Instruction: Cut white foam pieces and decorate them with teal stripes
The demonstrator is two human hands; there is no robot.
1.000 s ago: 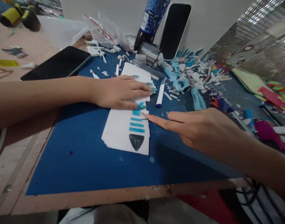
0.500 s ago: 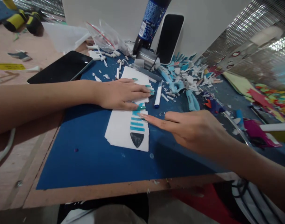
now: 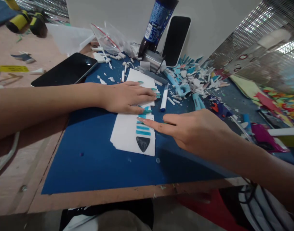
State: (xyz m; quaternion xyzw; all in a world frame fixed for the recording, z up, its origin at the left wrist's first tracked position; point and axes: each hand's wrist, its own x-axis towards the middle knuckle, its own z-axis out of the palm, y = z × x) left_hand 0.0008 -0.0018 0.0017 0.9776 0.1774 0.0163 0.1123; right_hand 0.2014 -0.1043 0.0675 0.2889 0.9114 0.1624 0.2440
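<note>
My left hand (image 3: 131, 96) lies flat with fingers stretched out on a white sheet (image 3: 125, 128), pressing it to the blue mat (image 3: 89, 166). Its thumb rests by the upper end of a column of light-blue strips (image 3: 143, 132). From the right, my right hand (image 3: 192, 128) reaches in with the index finger extended and its tip on or just above the upper strips, partly hiding them. Its other fingers are curled, and nothing shows in its grasp. Below the strips sits a dark rounded triangle (image 3: 143, 144) on the sheet. A white marker (image 3: 164, 99) lies right of the sheet.
Blue and white scraps (image 3: 195, 77) are heaped behind my right hand. A dark phone (image 3: 65, 70) lies beyond my left forearm; another phone (image 3: 176, 41) leans upright beside an upside-down bottle (image 3: 158, 22). A clear plastic bag (image 3: 110, 38) lies at the back.
My right index fingertip has slid left across the blue strips, covering more of them. My left hand stays flat on the sheet. The view has shifted slightly.
</note>
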